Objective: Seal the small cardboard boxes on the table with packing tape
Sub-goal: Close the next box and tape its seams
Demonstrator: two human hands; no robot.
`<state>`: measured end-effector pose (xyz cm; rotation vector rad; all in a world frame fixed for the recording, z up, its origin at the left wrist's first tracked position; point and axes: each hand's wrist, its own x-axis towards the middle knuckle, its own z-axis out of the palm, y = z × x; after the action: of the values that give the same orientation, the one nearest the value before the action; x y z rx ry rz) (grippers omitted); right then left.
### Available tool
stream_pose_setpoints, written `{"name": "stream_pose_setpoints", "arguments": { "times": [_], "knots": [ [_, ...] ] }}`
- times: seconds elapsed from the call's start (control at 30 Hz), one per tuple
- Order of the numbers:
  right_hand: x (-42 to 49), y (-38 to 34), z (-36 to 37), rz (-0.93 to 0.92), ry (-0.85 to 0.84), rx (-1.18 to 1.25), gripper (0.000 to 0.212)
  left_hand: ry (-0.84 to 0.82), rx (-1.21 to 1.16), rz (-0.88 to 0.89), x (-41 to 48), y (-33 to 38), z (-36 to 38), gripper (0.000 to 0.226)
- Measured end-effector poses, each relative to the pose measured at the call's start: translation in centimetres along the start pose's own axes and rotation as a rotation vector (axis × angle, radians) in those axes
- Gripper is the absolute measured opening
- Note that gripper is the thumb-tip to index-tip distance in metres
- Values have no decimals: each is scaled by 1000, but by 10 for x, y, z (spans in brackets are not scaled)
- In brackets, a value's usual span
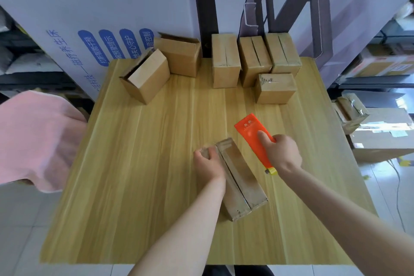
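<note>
One box point(240, 177) lies near the front of the table point(134, 163), steadied by the left hand point(207, 163) curled over its far end, while the right hand point(283, 152), fingers wrapped round the orange tape dispenser point(253, 134), looks set to lay tape along the seam next.

You've got seven small cardboard boxes on the desk point(134, 163): six along the far edge, two open ones point(145, 76) point(179, 56) toward the far left corner, four closed point(225, 60) point(254, 60) point(282, 54) point(276, 88) toward the far right, and one point(240, 177) near the middle. One orange tape dispenser point(253, 132).
</note>
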<state>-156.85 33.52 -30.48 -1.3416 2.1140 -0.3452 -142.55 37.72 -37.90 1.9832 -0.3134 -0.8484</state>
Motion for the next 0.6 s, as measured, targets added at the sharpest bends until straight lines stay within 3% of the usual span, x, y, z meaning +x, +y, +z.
{"name": "stream_pose_setpoints", "arguments": {
  "times": [0.13,0.27,0.33,0.4,0.47,0.53,0.6],
  "knots": [
    [-21,-3,-4,129,24,459,52,-154,26,58,9,-6,-9,33],
    [-34,1,6,300,8,639,48,-259,128,74,15,-9,-18,54],
    [-34,0,6,285,8,646,48,-170,267,296,12,-13,-24,58],
    [-32,0,5,257,2,640,49,-75,392,694,12,-17,-33,43],
    [-31,-1,6,239,1,622,51,-141,455,1033,15,-13,-37,32],
    [-31,0,8,234,5,618,51,-312,542,1159,16,-7,-36,32],
    [-33,1,9,236,7,630,50,-425,662,1091,17,-2,-32,38]
  ]
}}
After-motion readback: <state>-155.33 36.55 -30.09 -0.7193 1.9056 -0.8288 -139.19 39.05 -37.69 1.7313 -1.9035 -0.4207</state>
